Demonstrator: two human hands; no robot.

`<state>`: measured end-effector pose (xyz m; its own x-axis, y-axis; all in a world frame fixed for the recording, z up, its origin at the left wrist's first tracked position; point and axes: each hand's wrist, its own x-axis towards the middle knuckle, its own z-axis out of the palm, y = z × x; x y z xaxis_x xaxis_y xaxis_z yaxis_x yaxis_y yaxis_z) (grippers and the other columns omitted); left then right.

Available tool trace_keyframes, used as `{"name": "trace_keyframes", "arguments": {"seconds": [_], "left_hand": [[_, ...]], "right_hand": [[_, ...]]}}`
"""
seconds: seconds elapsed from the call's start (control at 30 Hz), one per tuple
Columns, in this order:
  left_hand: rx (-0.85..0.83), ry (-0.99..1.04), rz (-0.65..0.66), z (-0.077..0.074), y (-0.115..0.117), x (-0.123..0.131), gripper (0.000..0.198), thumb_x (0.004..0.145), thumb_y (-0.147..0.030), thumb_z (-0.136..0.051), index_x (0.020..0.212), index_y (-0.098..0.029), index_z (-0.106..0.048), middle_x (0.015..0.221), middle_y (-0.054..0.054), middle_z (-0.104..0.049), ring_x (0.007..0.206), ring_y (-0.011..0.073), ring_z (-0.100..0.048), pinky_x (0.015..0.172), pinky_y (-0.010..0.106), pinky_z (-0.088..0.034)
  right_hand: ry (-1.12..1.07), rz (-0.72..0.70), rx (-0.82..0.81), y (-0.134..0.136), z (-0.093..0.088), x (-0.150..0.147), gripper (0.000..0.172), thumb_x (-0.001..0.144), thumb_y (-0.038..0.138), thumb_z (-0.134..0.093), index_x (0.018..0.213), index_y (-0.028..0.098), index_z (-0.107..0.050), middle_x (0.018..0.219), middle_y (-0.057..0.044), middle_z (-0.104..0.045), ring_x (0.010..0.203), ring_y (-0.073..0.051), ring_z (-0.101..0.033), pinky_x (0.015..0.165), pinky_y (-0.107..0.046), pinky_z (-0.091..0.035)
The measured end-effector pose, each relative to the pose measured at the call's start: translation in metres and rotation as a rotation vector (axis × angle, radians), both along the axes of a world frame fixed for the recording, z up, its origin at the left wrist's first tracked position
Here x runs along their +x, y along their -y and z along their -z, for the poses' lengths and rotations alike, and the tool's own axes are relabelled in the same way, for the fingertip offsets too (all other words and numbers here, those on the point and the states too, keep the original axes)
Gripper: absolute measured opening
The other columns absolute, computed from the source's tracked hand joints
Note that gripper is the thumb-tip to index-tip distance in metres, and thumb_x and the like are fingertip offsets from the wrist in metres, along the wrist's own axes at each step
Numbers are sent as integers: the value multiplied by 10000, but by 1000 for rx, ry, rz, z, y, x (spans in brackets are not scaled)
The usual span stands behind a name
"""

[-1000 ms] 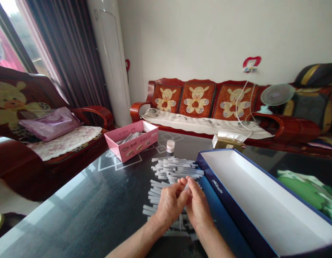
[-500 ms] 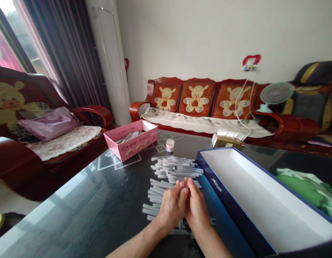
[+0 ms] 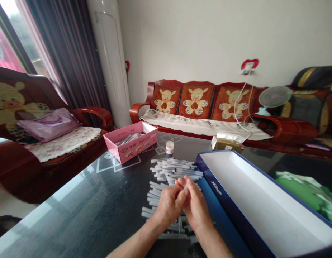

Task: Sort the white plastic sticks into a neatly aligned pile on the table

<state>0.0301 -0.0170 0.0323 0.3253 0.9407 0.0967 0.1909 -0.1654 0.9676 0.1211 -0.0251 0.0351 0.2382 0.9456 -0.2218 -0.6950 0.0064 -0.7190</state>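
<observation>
My left hand (image 3: 170,205) and my right hand (image 3: 197,207) meet at the fingertips above a loose pile of thin white sticks (image 3: 176,170). Between the fingertips of both hands, a short white stick (image 3: 185,187) shows, mostly hidden by my fingers. Some sticks lie scattered under my hands and wrists. To the right of my right hand lies a long open box (image 3: 252,200), blue-rimmed and white inside, with its near wall close to the pile.
A pink cardboard box (image 3: 131,147) holding white sticks stands on the dark glass table (image 3: 74,200), with a small white jar (image 3: 169,147) and a gold packet (image 3: 227,144) farther back. A red wooden sofa (image 3: 195,102) stands behind the table.
My hands have gone from pressed together with fingers straight to curled fingertips pinching, and the short white stick now shows between them. The view has shifted slightly.
</observation>
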Motion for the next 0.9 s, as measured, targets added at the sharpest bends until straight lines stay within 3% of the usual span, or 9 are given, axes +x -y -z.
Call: {"name": "trace_keyframes", "arguments": {"seconds": [0.13,0.27,0.37,0.5,0.67,0.8,0.9], "left_hand": [[177,-208,-156,2,4,1,271,863,-386,-472,728,-174,-574,562,-28,-514,507,84,-442,507,204,-283],[196,-244,-160,2,10,2,247,885,-348,-432,798,-184,-594,560,-21,-529,472,90,-434,505,218,-278],[187,-170,-137,3,11,4,300,896,-376,-417,735,-179,-575,540,-15,-521,459,88,-440,487,213,-289],[-19,62,5,4,5,4,394,884,-504,-414,689,-178,-517,439,-45,-465,344,74,-399,384,198,-267],[-276,342,200,0,-4,-3,460,817,-588,-499,663,-155,-513,408,-61,-451,281,45,-343,316,176,-225],[-444,528,279,0,-8,-7,455,752,-593,-579,746,-138,-560,385,-73,-448,251,48,-313,288,179,-258],[-453,564,291,1,-7,-6,456,753,-593,-578,756,-137,-559,382,-76,-440,252,46,-299,291,182,-254]], "right_hand": [[75,41,-18,1,2,-4,346,593,431,-799,775,157,-693,782,-44,-733,801,-206,-674,732,-304,-520],[123,109,-75,2,4,-7,405,577,478,-787,815,163,-697,777,-45,-737,827,-232,-675,746,-332,-521],[57,96,-89,2,4,-6,389,567,451,-802,813,173,-687,746,-32,-735,755,-216,-678,684,-320,-525],[-59,72,-79,0,1,-4,364,526,390,-842,764,170,-676,700,-31,-729,714,-192,-677,650,-283,-527],[-49,11,-11,1,-1,-1,325,592,403,-818,780,178,-677,748,-31,-734,677,-178,-679,600,-269,-535],[-4,-50,25,5,-5,-1,328,641,449,-780,826,202,-673,782,-18,-733,556,-162,-657,466,-259,-508],[-6,-26,25,5,-8,-2,323,644,448,-779,837,212,-673,786,-12,-732,649,-178,-686,529,-264,-538]]}}
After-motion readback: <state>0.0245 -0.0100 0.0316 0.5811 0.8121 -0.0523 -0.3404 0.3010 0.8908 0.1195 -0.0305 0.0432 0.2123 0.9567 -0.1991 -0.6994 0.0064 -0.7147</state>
